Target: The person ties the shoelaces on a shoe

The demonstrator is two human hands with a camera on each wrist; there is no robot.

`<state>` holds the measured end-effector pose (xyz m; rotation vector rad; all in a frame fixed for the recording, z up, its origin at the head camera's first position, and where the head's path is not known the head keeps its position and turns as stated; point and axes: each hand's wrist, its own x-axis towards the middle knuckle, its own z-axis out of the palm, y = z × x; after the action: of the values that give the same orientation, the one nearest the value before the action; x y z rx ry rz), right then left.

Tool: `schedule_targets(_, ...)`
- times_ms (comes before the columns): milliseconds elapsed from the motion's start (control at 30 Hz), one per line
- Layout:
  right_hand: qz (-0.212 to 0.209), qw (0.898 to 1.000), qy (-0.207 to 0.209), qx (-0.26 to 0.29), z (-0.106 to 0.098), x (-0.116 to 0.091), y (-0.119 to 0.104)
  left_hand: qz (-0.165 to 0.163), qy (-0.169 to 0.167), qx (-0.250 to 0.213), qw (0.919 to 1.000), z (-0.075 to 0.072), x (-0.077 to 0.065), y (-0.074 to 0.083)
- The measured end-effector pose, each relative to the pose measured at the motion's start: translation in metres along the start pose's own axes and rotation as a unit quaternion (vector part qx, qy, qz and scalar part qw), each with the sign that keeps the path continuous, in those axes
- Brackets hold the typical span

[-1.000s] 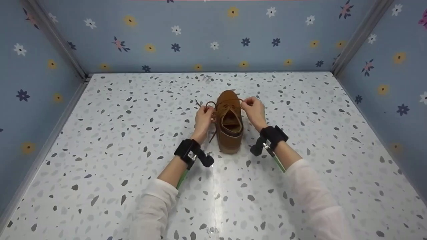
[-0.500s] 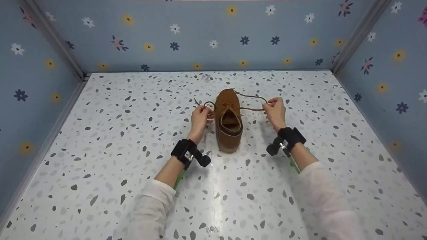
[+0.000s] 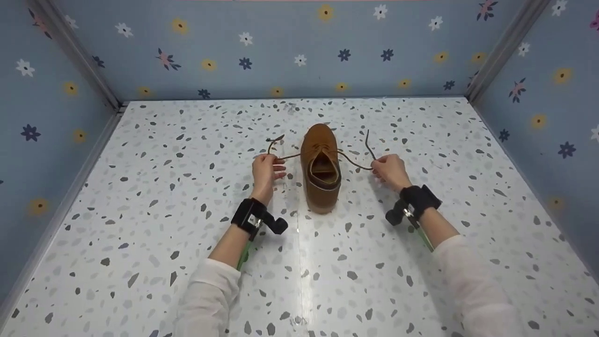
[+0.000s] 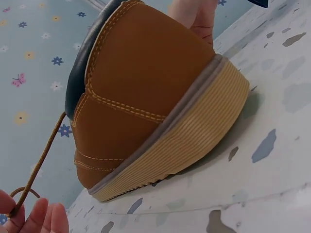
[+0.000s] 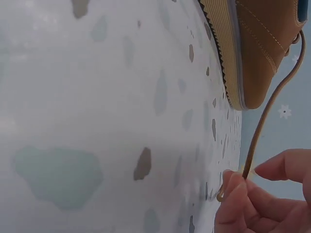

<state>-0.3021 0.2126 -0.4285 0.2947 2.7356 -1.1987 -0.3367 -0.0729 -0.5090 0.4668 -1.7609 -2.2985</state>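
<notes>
A brown ankle shoe [image 3: 323,196] stands upright on the speckled surface, toe pointing away from me. In the left wrist view its ribbed tan sole [image 4: 194,131] and stitched heel side fill the middle. To the shoe's left, my left hand [image 3: 265,175] pinches one shoelace [image 4: 43,155] between thumb and fingers; its loose end sticks out beyond the fingertips. On the other side my right hand [image 3: 392,171] pinches the second shoelace [image 3: 354,163], which sags a little between shoe and fingers. The right wrist view has this lace [image 5: 272,99] running from the eyelets down to my fingertips.
The white speckled tabletop [image 3: 154,224] spreads all around the shoe. A blue flowered panel [image 3: 281,47] stands behind it, with similar panels at left and right. Black straps with small cameras [image 3: 250,215] sit on both wrists.
My right hand has pulled its lace outward to the right, then a little nearer to me. The left hand has shifted left, and the loop beside the shoe has opened into a single extended lace.
</notes>
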Motion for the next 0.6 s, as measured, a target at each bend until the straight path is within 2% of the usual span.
schedule_targets(100, 0.006, 1.0, -0.022, -0.021, -0.001, -0.004, -0.003, -0.038, 0.006, -0.021, 0.999, -0.008, -0.004, 0.01)
schedule_targets(200, -0.004, 0.999, -0.033, -0.035, -0.001, -0.007, -0.005, -0.087, 0.007, -0.051, 0.9949, -0.015, -0.017, 0.028)
schedule_targets(333, -0.043, 0.998, -0.01, -0.051, 0.004, -0.007, -0.007, -0.175, -0.008, -0.084, 0.9809, -0.02, -0.04, 0.046)
schedule_targets(467, -0.077, 0.997, 0.016, -0.019, 0.015, -0.005, -0.012, -0.243, -0.064, -0.076, 0.965, -0.017, -0.056, 0.049)
schedule_targets(600, -0.11, 0.993, 0.013, 0.043, 0.022, -0.004, -0.017, -0.284, -0.142, -0.027, 0.9479, -0.01, -0.072, 0.049)
